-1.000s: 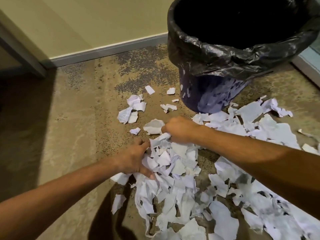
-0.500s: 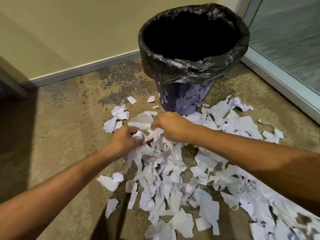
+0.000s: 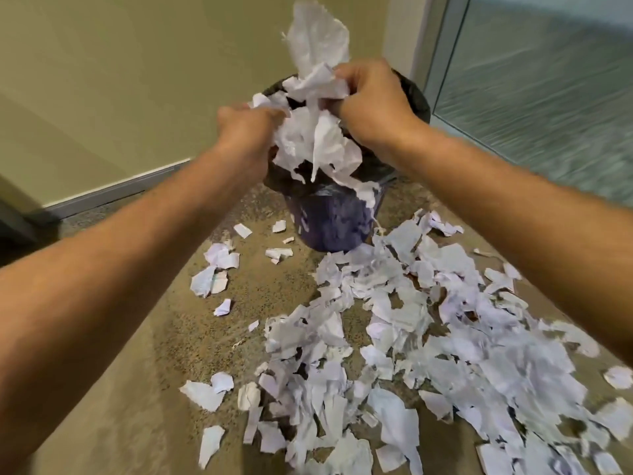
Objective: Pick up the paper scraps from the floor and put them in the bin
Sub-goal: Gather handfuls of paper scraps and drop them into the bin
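A bunch of white paper scraps (image 3: 317,132) is clamped between my left hand (image 3: 248,126) and my right hand (image 3: 371,97), raised in front of and above the bin's mouth. The bin (image 3: 334,217) is dark purple with a black bag liner (image 3: 412,97); my hands and the bunch hide most of its opening. Some held pieces dangle down over the bin's front. A wide heap of torn paper scraps (image 3: 394,354) still covers the carpet in front of and to the right of the bin.
Brown carpet (image 3: 144,389) stretches to the left, with a few stray scraps (image 3: 214,279) there. A yellow-green wall with a grey baseboard (image 3: 113,190) stands behind. A frosted glass panel (image 3: 534,84) in a metal frame closes the right side.
Both hands closed on a bunch of scraps on the floor and lifted it up to the bin's mouth. The pile near the bin is thinner.
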